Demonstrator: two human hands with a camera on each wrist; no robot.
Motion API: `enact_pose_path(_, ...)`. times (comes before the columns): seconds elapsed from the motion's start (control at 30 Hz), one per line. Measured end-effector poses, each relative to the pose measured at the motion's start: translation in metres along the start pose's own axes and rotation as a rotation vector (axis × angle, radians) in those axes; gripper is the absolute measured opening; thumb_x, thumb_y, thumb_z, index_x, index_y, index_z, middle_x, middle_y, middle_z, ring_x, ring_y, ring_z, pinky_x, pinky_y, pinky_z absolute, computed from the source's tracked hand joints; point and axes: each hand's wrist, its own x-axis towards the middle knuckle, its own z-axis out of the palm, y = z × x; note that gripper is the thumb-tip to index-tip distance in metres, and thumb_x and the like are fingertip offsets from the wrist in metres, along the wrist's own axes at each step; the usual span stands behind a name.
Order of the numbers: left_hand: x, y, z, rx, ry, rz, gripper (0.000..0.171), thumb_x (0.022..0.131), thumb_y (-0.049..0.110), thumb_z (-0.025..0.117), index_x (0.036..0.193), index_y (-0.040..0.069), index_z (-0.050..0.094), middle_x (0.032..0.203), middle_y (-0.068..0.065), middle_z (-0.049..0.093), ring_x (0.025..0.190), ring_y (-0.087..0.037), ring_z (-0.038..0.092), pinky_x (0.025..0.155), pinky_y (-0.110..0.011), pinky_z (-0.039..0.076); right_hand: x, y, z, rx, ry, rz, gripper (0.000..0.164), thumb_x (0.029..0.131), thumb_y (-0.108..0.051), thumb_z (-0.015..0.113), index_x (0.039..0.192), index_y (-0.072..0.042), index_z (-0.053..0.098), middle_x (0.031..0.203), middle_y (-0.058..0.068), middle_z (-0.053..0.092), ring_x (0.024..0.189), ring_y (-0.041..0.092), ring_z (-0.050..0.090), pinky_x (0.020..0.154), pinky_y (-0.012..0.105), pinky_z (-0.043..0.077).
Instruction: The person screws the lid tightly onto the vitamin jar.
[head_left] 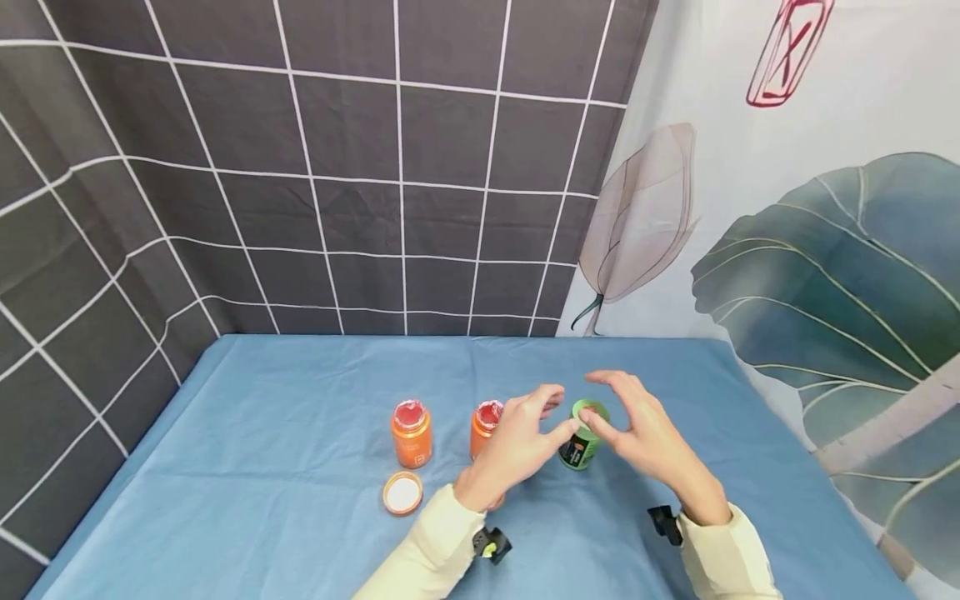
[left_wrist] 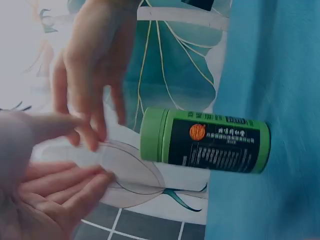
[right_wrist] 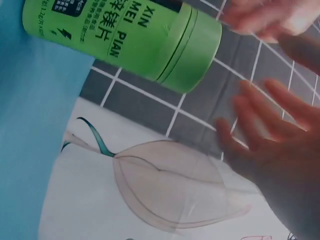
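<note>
A green bottle [head_left: 577, 452] with a dark label stands upright on the table, its green lid [right_wrist: 192, 52] in place. My left hand [head_left: 517, 446] hovers left of the bottle's top, fingers spread and slightly bent. On the other side my right hand [head_left: 652, 437] is raised, its thumb near the lid in the head view. Both wrist views show a gap between the hands and the bottle [left_wrist: 215, 142]. Neither hand holds anything.
An uncapped orange bottle [head_left: 412, 442] stands to the left, with a cap [head_left: 402, 493] lying upturned before it. A second uncapped orange bottle [head_left: 481, 433] is partly hidden behind my left hand. Blue cloth [head_left: 262, 467] covers the table; a dark gridded curtain [head_left: 337, 208] hangs behind.
</note>
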Motion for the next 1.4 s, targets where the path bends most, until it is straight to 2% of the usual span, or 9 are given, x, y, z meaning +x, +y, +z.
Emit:
enact_pose_path(0.17,-0.011,-0.011,-0.020,-0.009,0.161,0.120,0.043,0.081,0.025,0.070,0.118,0.008,0.056,0.117,-0.003,0.058,0.108,-0.013,0.055,0.089,-0.027,0.044,0.003,-0.014,0.005,0.079,0.126,-0.218,0.033,0.076,-0.005,0.070,0.107,-0.014,0.062,0.106,-0.001,0.060,0.100,0.015,0.055,0.088,0.020,0.039)
enact_pose_path(0.23,-0.016,-0.016,-0.027,0.014,0.186,0.090,0.050,0.077,0.026,0.072,0.121,0.010,0.054,0.123,-0.002,0.052,0.112,-0.015,0.051,0.092,-0.032,0.043,0.003,-0.020,0.008,0.101,0.091,-0.284,0.031,0.076,-0.004,0.070,0.103,-0.016,0.062,0.103,-0.003,0.060,0.096,0.013,0.057,0.086,0.018,0.040)
enact_pose_path(0.33,-0.023,-0.023,-0.035,0.020,0.145,-0.051,0.063,0.073,0.029,0.075,0.128,0.013,0.047,0.133,-0.002,0.042,0.118,-0.018,0.045,0.095,-0.039,0.040,0.004,-0.029,0.015,0.071,-0.023,-0.314,0.029,0.079,-0.012,0.069,0.106,-0.018,0.061,0.105,-0.007,0.058,0.093,0.009,0.056,0.082,0.021,0.043)
enact_pose_path(0.47,-0.031,-0.031,-0.042,0.008,0.024,-0.267,0.079,0.071,0.028,0.075,0.137,0.017,0.033,0.137,-0.005,0.035,0.118,-0.024,0.043,0.094,-0.046,0.039,0.000,-0.039,0.028,0.016,-0.203,-0.263,0.030,0.084,-0.027,0.067,0.112,-0.023,0.059,0.109,-0.014,0.055,0.097,0.003,0.054,0.081,0.026,0.045)
enact_pose_path(0.6,-0.036,-0.037,-0.041,-0.017,-0.075,-0.370,0.085,0.072,0.018,0.073,0.142,0.016,0.025,0.139,-0.009,0.036,0.118,-0.026,0.044,0.095,-0.049,0.039,-0.005,-0.046,0.044,-0.016,-0.345,-0.225,0.039,0.083,-0.035,0.067,0.119,-0.024,0.057,0.108,-0.014,0.053,0.092,0.003,0.054,0.079,0.025,0.047)
enact_pose_path(0.77,-0.039,-0.047,-0.039,-0.008,-0.111,-0.377,0.081,0.072,0.003,0.069,0.141,0.010,0.026,0.138,-0.013,0.039,0.120,-0.029,0.043,0.098,-0.050,0.036,-0.009,-0.054,0.060,-0.091,-0.472,-0.165,0.051,0.081,-0.040,0.067,0.125,-0.020,0.052,0.111,-0.004,0.054,0.087,0.010,0.056,0.077,0.028,0.048)
enact_pose_path(0.97,-0.040,-0.058,-0.038,0.024,-0.100,-0.327,0.064,0.076,0.003,0.071,0.132,0.010,0.039,0.121,-0.010,0.053,0.107,-0.025,0.052,0.093,-0.045,0.040,-0.013,-0.060,0.076,-0.168,-0.569,-0.060,0.063,0.078,-0.051,0.066,0.124,-0.009,0.052,0.113,0.003,0.055,0.093,0.016,0.057,0.076,0.036,0.048)
enact_pose_path(1.23,-0.039,-0.061,-0.041,0.059,-0.110,-0.290,0.061,0.077,0.010,0.073,0.129,0.012,0.041,0.117,-0.010,0.056,0.103,-0.025,0.055,0.091,-0.044,0.042,-0.018,-0.071,0.101,-0.168,-0.523,0.133,0.069,0.070,-0.064,0.064,0.114,-0.012,0.058,0.089,-0.003,0.050,0.079,0.016,0.053,0.061,0.038,0.044)
enact_pose_path(1.4,-0.041,-0.061,-0.038,0.076,-0.100,-0.270,0.061,0.077,0.009,0.073,0.129,0.010,0.041,0.114,-0.010,0.057,0.101,-0.024,0.056,0.090,-0.042,0.043,-0.017,-0.078,0.114,-0.215,-0.472,0.176,0.066,0.066,-0.062,0.069,0.108,-0.012,0.060,0.082,-0.001,0.046,0.071,0.016,0.050,0.053,0.035,0.040)
